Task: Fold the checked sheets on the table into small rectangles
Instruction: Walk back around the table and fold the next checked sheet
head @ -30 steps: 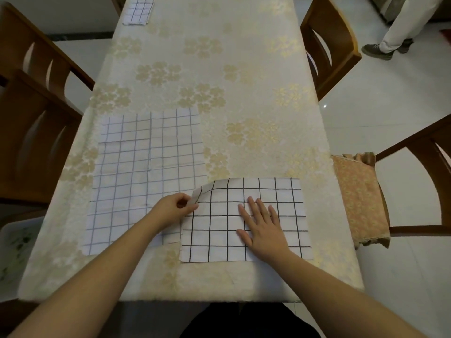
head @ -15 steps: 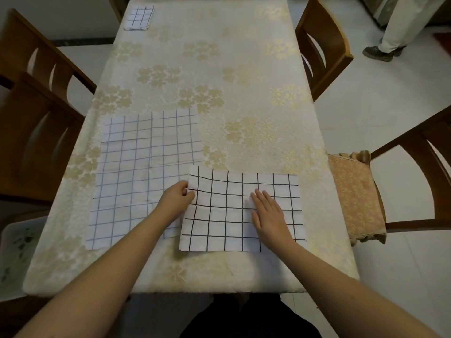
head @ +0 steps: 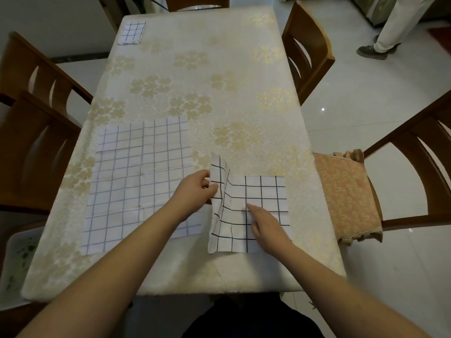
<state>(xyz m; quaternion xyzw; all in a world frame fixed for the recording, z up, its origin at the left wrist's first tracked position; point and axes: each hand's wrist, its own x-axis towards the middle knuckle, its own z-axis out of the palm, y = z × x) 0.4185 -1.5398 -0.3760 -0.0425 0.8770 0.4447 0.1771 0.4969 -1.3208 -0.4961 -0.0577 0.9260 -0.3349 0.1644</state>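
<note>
A white sheet with bold black checks (head: 264,192) lies near the table's front edge, right of centre. My left hand (head: 196,190) pinches its left edge and lifts that side, which stands up and bends toward the right. My right hand (head: 264,224) rests on the sheet's middle with the fingers stretched out, pressing it down. A larger sheet with thin blue-grey checks (head: 136,179) lies flat to the left; my left forearm crosses its near right corner. A small folded checked sheet (head: 131,32) sits at the far left corner of the table.
The table (head: 195,76) wears a cream cloth with gold flowers. Wooden chairs stand at the left (head: 31,132) and right (head: 307,50), one with an orange cushion (head: 346,196). A person's legs (head: 390,28) are at the far right. A white tray (head: 17,254) sits low left.
My left hand has raised the black-checked sheet's left edge and carried it rightward, so the sheet looks narrower. My right hand slid nearer the sheet's middle.
</note>
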